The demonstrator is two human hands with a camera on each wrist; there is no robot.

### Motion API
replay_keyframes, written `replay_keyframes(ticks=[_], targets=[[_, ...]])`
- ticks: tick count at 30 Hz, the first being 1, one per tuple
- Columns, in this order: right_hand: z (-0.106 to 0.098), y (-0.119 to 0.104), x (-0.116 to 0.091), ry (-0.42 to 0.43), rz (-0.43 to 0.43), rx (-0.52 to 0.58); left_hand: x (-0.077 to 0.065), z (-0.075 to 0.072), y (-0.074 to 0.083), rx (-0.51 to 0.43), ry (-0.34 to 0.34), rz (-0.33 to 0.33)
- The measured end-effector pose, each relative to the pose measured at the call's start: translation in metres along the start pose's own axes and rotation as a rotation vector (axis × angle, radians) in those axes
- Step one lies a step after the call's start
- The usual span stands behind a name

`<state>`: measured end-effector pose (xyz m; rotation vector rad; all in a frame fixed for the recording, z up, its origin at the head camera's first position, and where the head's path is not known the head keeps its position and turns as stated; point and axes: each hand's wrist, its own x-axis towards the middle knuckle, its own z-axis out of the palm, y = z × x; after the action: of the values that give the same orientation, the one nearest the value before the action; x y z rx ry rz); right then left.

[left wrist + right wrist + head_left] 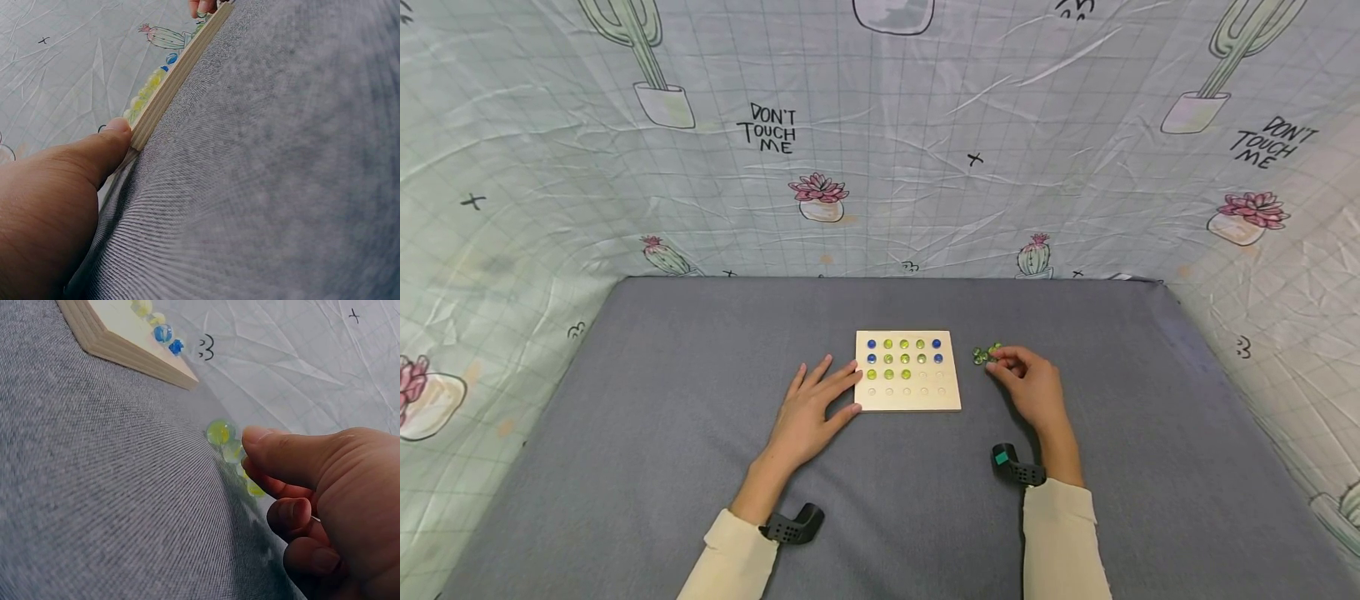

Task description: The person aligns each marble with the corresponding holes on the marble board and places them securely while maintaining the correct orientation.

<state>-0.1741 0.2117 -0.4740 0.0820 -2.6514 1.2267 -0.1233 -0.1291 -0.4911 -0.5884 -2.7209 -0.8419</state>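
A pale wooden board with rows of round hollows lies on the grey cloth; green and blue glass marbles sit in its upper rows, and three green marbles sit in the third. My left hand rests at the board's left side, fingers spread, with fingertips and thumb touching its edge. To the board's right, my right hand is at a small cluster of green marbles. Its thumb and index finger pinch at one green marble, partly hidden by the fingertips; the other fingers are curled.
Grey cloth covers the table. Behind it and along both sides hangs a pale sheet printed with cacti and lettering. A black wrist device is on the left wrist and another black device on the right.
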Motion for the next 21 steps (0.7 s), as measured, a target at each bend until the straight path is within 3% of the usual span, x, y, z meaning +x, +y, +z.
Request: replay_keyframes(ticks=[13,21], targets=[[0.002,-0.011,-0.001,0.007,-0.039,0.024,0.0,0.0,0.0,-0.001,-0.01,-0.006],[0.008,-0.019,-0.001,-0.034,-0.054,0.051,0.0,-0.001,0.0,-0.002,-0.007,-0.005]])
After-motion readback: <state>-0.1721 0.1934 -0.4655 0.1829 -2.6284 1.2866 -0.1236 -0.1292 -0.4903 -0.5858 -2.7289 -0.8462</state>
